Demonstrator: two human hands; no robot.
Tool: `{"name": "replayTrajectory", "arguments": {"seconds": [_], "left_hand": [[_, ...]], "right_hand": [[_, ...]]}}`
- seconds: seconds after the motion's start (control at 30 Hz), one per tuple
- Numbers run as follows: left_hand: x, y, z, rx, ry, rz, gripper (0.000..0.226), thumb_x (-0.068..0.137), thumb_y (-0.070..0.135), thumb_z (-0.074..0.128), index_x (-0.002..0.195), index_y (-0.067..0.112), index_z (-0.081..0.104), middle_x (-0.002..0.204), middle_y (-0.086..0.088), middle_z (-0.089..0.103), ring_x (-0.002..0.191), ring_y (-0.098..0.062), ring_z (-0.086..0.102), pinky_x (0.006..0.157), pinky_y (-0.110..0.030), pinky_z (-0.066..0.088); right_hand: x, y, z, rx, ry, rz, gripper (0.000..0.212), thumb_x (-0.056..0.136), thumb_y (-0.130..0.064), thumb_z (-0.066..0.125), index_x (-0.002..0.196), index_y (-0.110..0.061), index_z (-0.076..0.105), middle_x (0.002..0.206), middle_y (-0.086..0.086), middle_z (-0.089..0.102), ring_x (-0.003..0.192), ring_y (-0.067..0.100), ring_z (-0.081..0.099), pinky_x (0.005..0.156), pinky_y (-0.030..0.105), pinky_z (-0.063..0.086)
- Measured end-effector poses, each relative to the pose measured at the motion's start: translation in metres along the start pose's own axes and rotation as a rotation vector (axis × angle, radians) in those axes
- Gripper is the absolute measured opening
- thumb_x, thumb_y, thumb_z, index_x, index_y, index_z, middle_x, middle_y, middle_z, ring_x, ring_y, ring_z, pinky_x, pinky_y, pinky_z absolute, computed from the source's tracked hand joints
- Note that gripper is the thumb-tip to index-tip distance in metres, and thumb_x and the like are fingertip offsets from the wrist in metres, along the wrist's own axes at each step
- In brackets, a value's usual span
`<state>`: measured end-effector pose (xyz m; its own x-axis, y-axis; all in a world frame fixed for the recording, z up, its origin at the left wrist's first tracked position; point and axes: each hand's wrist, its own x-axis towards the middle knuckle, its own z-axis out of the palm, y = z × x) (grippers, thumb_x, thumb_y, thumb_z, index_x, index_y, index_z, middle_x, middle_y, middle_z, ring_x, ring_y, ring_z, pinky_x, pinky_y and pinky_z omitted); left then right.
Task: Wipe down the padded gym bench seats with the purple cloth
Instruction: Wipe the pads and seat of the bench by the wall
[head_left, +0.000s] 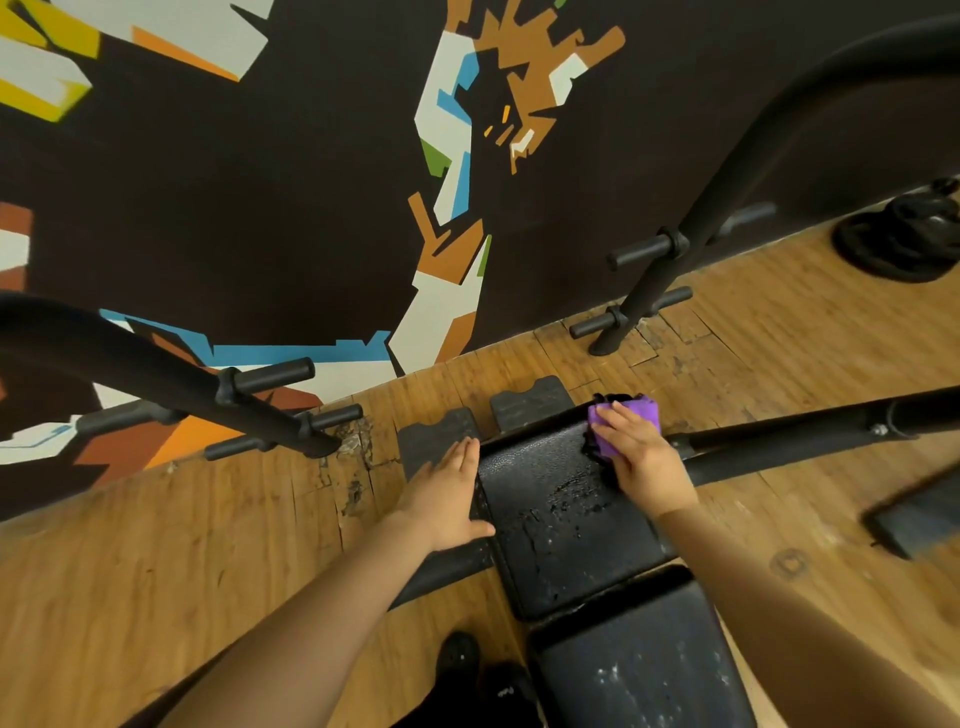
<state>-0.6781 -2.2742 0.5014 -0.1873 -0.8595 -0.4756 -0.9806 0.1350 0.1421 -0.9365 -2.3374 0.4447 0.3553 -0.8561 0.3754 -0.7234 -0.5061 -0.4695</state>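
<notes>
Purple cloth (626, 422) under right hand (641, 457) on black seat pad (550, 514).

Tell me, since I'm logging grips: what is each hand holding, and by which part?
The right hand presses the purple cloth from on top, at the pad's far corner. The left hand holds nothing, lying flat along the pad's left edge.

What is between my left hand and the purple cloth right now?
In the head view, the black padded seat spans the gap between the left hand, flat at its left edge, and the purple cloth under the right hand. Wet droplets speckle the seat.
</notes>
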Motion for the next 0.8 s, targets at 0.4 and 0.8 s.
{"name": "replayTrajectory", "arguments": {"seconds": [0.4, 0.8], "left_hand": [[-0.001, -0.001, -0.003, -0.015, -0.044, -0.009, 0.114, 0.084, 0.049, 0.066, 0.149, 0.008, -0.019, 0.159, -0.007, -0.017, 0.147, -0.02, -0.009, 0.12, -0.042, 0.01], [-0.012, -0.007, 0.006, -0.171, 0.056, -0.017, 0.105, 0.088, 0.038, 0.064, 0.15, 0.014, -0.017, 0.159, 0.001, -0.017, 0.146, -0.013, -0.014, 0.119, -0.036, 0.011]], "right_hand": [[-0.014, -0.01, 0.02, 0.121, 0.065, 0.281, 0.051, 0.078, 0.006, 0.069, 0.126, -0.004, 0.057, 0.141, 0.014, 0.044, 0.134, 0.029, 0.031, 0.109, 0.056, 0.025], [0.005, -0.078, 0.038, 0.132, -0.006, -0.023, 0.049, 0.071, 0.013, 0.069, 0.117, -0.004, 0.063, 0.128, 0.013, 0.058, 0.124, 0.035, 0.048, 0.102, 0.052, 0.031]]}}
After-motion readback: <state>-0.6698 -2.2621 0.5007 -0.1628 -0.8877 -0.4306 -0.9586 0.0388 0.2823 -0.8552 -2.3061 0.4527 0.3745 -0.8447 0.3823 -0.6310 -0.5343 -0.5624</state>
